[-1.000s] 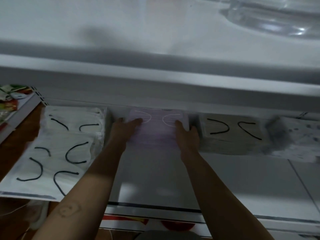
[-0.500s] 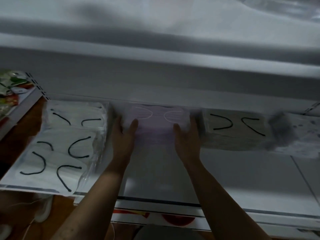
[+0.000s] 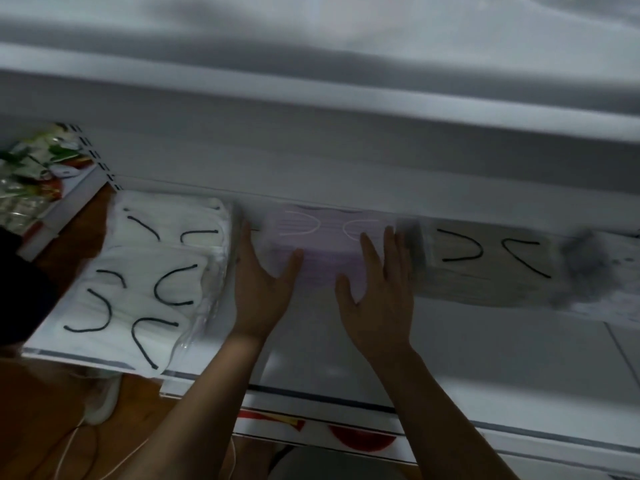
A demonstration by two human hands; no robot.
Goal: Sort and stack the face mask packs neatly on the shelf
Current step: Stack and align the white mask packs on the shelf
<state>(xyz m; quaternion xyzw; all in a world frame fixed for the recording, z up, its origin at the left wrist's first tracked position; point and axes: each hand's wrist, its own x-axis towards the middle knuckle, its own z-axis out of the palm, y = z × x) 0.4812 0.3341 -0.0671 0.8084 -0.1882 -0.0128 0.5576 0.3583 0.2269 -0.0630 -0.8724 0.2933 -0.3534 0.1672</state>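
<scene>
Two hands flanked the lilac pack at the back of the shelf (image 3: 519, 358).

The lilac mask pack (image 3: 322, 251) lay between them, long axis side to side; left hand (image 3: 259, 289) and right hand (image 3: 377, 299) were spread flat (thumbs touching its front edge), gripping nothing, white packs (image 3: 145, 271) beyond the left hand.

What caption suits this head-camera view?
Both hands square a purple mask pack between white and beige stacks.
</scene>
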